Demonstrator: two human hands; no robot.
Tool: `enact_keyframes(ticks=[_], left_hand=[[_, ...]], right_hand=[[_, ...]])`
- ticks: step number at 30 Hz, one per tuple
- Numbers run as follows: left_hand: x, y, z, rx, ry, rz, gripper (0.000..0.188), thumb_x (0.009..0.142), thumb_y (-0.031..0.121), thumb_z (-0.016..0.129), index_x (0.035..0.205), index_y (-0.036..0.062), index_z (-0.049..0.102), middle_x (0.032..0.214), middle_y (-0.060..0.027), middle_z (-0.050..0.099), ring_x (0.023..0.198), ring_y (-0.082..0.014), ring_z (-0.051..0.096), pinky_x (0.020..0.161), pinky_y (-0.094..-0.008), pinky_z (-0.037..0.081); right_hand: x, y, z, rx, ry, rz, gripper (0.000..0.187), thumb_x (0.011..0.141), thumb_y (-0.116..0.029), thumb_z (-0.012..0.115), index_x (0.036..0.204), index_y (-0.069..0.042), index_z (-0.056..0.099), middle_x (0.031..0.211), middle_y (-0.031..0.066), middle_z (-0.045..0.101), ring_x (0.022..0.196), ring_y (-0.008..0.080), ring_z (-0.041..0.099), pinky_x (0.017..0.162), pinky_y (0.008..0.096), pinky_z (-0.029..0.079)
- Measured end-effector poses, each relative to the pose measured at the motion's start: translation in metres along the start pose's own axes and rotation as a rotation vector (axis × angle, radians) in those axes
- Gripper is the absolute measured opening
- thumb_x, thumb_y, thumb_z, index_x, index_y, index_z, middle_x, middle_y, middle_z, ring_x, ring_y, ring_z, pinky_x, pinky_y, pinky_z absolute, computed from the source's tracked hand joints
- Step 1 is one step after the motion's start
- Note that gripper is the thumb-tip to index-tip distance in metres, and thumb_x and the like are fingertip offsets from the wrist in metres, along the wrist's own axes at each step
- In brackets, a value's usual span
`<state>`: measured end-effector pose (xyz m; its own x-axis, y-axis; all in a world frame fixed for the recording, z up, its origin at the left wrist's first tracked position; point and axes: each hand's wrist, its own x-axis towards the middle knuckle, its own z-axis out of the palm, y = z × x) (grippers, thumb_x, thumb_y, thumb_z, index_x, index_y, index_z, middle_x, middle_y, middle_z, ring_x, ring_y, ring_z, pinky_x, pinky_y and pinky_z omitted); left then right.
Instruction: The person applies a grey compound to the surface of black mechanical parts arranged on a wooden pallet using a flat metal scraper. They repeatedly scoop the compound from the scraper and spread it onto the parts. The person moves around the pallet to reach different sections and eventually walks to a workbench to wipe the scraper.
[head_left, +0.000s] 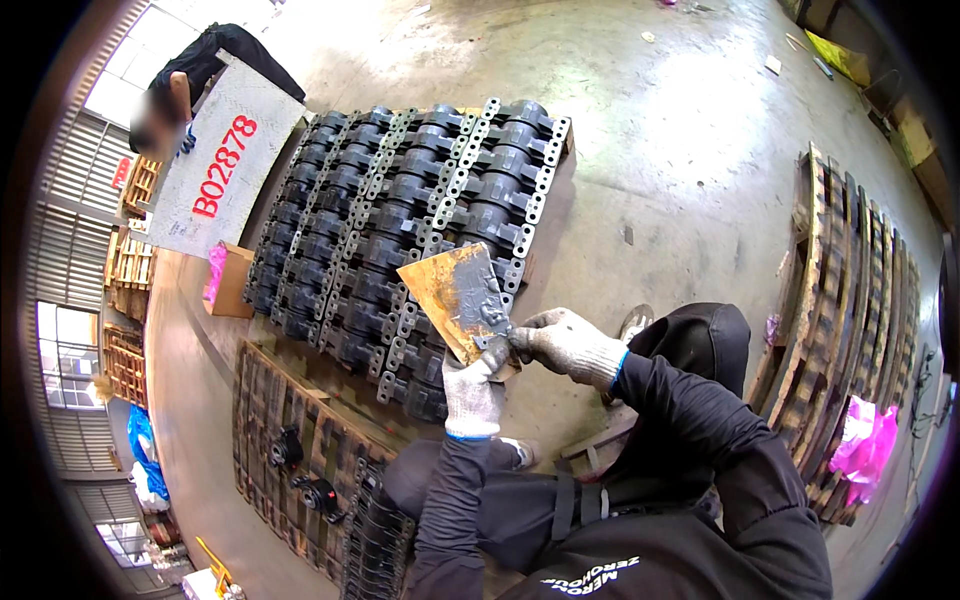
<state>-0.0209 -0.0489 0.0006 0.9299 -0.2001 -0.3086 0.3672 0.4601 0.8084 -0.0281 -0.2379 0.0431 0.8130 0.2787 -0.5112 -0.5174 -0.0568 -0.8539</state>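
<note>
My left hand (472, 392), in a whitish work glove, is closed on the lower edge of a flat brown board (435, 290), perhaps cardboard. Thick dark grey paste (478, 290) covers the board's right side and is heaped near its lower corner. At that corner my gloved right hand (572, 343) has its fingers pinched together, their tips smeared dark; what they hold, if anything, is hidden. Just beyond the board lie rows of black cylindrical rollers (415, 190), separated by strips of dark metal links with holes (465, 165).
A wooden pallet (290, 395) at left carries two black round parts (318, 495) and a dark chain (370, 540). Stacked pallets (850, 290) with pink plastic (868, 445) stand right. At far left a person (215, 60) leans over a grey panel (225, 150), near a cardboard box (232, 285).
</note>
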Motion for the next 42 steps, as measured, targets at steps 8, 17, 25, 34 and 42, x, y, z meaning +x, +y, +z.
enact_keyframes(ticks=[8, 17, 25, 34, 42], left_hand=[[0.006, -0.002, 0.004, -0.04, 0.044, 0.031, 0.036, 0.087, -0.004, 0.068, 0.122, 0.0011, 0.061, 0.105, -0.0085, 0.069, 0.088, -0.0203, 0.069, 0.077, -0.034, 0.058], [0.007, 0.013, -0.008, 0.13, -0.057, -0.015, 0.048, 0.084, -0.003, 0.072, 0.129, -0.0003, 0.056, 0.109, -0.0097, 0.068, 0.096, -0.0241, 0.069, 0.087, -0.0377, 0.058], [0.004, 0.035, -0.004, 0.119, -0.278, -0.144, 0.063, 0.081, -0.006, 0.063, 0.141, -0.002, 0.044, 0.129, -0.0168, 0.062, 0.118, -0.0316, 0.063, 0.103, -0.0434, 0.051], [0.005, 0.036, 0.006, 0.023, -0.272, -0.136, 0.057, 0.092, 0.003, 0.061, 0.145, -0.0001, 0.042, 0.135, -0.017, 0.059, 0.125, -0.0305, 0.058, 0.109, -0.0432, 0.046], [0.004, 0.036, 0.0, -0.023, -0.187, -0.144, 0.056, 0.093, -0.002, 0.055, 0.147, 0.0004, 0.039, 0.136, -0.0168, 0.057, 0.125, -0.0304, 0.058, 0.109, -0.0442, 0.046]], right_hand=[[0.008, 0.014, 0.023, 0.264, 0.132, -0.019, 0.04, 0.1, -0.032, 0.057, 0.097, 0.006, 0.069, 0.088, 0.0092, 0.07, 0.082, 0.014, 0.061, 0.079, 0.031, 0.05], [-0.001, 0.0, 0.003, 0.055, 0.031, -0.065, 0.04, 0.099, -0.033, 0.057, 0.095, 0.004, 0.069, 0.085, 0.0067, 0.066, 0.081, 0.0133, 0.057, 0.079, 0.0309, 0.048], [-0.005, 0.006, -0.003, 0.101, -0.011, -0.043, 0.036, 0.099, -0.035, 0.057, 0.099, -0.001, 0.07, 0.078, -0.0019, 0.059, 0.064, 0.0067, 0.047, 0.059, 0.0255, 0.04], [0.006, 0.025, 0.0, 0.555, -0.116, 0.012, 0.044, 0.1, -0.048, 0.059, 0.092, -0.006, 0.064, 0.062, -0.0049, 0.043, 0.048, 0.0053, 0.032, 0.045, 0.0241, 0.024], [0.001, 0.015, -0.003, 0.46, -0.177, -0.058, 0.033, 0.103, -0.035, 0.056, 0.098, -0.003, 0.061, 0.066, -0.004, 0.041, 0.053, 0.006, 0.034, 0.048, 0.0235, 0.026]])
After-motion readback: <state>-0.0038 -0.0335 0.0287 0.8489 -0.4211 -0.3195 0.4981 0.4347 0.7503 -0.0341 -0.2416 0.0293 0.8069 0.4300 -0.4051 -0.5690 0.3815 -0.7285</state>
